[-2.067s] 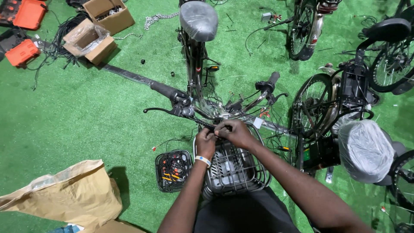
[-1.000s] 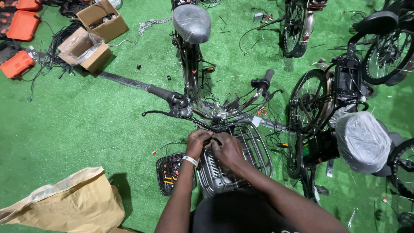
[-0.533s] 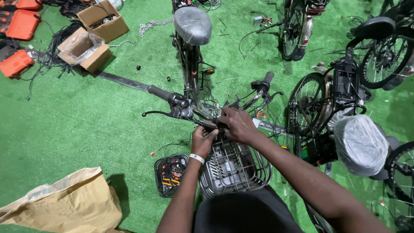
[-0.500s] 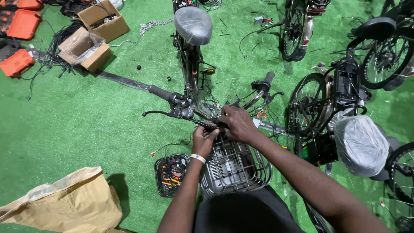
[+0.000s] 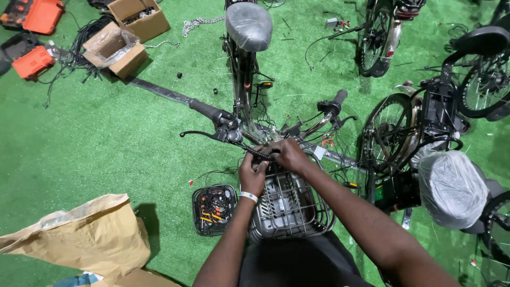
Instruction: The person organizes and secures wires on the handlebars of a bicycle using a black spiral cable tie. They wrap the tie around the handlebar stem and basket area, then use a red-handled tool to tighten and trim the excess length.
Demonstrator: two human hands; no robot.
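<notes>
I look down on a bicycle with a grey wire front basket (image 5: 289, 210) and black handlebars (image 5: 212, 112). My left hand (image 5: 253, 172) and my right hand (image 5: 289, 154) meet at the basket's far rim, just under the handlebar stem. Both pinch a black corrugated cable sleeve (image 5: 257, 153) that runs from the left brake lever (image 5: 204, 134) across to the stem. The fingertips hide what lies beneath them. A plastic-wrapped saddle (image 5: 248, 24) sits farther up the frame.
A small black tray of wires and parts (image 5: 214, 208) lies left of the basket. Brown paper sacks (image 5: 74, 242) lie at lower left; cardboard boxes (image 5: 114, 49) and orange cases (image 5: 33, 61) at top left. More bicycles (image 5: 419, 127) crowd the right on green turf.
Both hands dipped toward the basket a second ago, then came back up to its far rim. They have stayed there on the cable sleeve for the last half second.
</notes>
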